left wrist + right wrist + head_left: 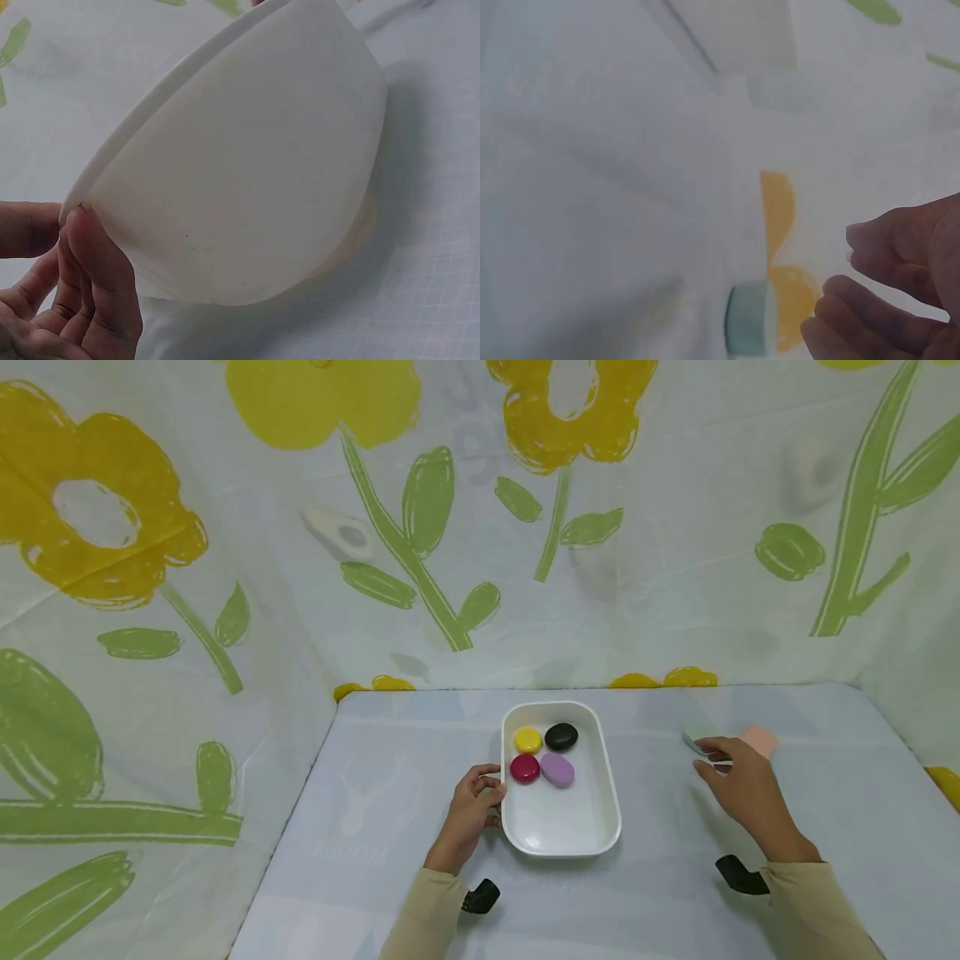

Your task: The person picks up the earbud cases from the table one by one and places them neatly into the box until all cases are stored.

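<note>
My left hand [468, 810] pinches the left rim of a white rectangular tray [562, 827], and the left wrist view shows thumb and finger on that rim. Grouped in the far half of the tray are smooth pebble-like pieces: yellow [528, 740], black [561, 737], dark red [525, 768] and purple [558, 770]. On the right, my right hand [746, 785] hovers with loosely bent fingers beside a pale green piece [692, 742]. The right wrist view has this green piece [748, 319] apart from the fingertips, and nothing shows between them.
A flat peach-coloured piece [762, 740] lies just beyond the right hand, partly hidden by it. White cloth with printed flowers [675, 568] hangs behind and beside the pale table [375, 793]. Black wrist mounts [741, 875] stick out from both sleeves.
</note>
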Action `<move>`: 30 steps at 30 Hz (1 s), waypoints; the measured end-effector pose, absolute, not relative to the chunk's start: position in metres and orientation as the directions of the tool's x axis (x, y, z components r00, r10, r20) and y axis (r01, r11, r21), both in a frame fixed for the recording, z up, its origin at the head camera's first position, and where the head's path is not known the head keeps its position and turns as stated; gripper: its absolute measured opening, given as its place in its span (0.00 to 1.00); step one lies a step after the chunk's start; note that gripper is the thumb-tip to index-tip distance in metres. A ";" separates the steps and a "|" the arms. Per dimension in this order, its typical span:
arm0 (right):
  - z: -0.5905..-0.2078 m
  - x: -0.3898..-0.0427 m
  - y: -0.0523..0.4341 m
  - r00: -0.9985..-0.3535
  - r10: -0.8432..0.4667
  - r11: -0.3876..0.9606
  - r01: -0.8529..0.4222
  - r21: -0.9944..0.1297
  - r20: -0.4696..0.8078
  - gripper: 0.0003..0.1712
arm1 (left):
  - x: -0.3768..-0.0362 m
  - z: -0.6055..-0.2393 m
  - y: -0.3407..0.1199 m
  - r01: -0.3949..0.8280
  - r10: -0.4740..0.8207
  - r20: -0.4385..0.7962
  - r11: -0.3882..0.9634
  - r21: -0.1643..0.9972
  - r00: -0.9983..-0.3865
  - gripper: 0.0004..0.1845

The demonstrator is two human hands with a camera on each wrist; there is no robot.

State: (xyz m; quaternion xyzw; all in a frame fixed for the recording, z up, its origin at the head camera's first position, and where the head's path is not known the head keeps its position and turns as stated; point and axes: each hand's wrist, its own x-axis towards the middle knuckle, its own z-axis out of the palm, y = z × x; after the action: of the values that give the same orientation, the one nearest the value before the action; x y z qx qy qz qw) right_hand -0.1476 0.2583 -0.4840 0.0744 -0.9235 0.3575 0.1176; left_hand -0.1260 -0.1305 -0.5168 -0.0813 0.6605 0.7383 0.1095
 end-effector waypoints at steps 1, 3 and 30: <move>-0.486 -0.146 0.262 -0.963 -0.037 0.739 -0.205 -0.641 0.266 0.19 | -0.126 -0.517 -0.130 -0.270 0.055 -0.265 -0.104 0.957 -0.963 0.22; -0.491 -0.143 0.270 -0.967 -0.003 0.753 -0.171 -0.636 0.256 0.19 | -0.125 -0.517 -0.130 -0.269 0.056 -0.264 -0.105 0.957 -0.963 0.22; -0.512 -0.138 0.330 -0.988 0.142 0.779 0.073 -0.623 0.062 0.34 | -0.127 -0.517 -0.131 -0.270 0.067 -0.264 -0.110 0.957 -0.962 0.22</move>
State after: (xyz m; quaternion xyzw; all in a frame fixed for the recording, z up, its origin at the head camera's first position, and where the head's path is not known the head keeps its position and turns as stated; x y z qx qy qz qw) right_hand -0.1385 0.3302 -0.5118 -0.0570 -0.9416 0.3277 0.0525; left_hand -0.1266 -0.1307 -0.5170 -0.0771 0.6574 0.7409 0.1139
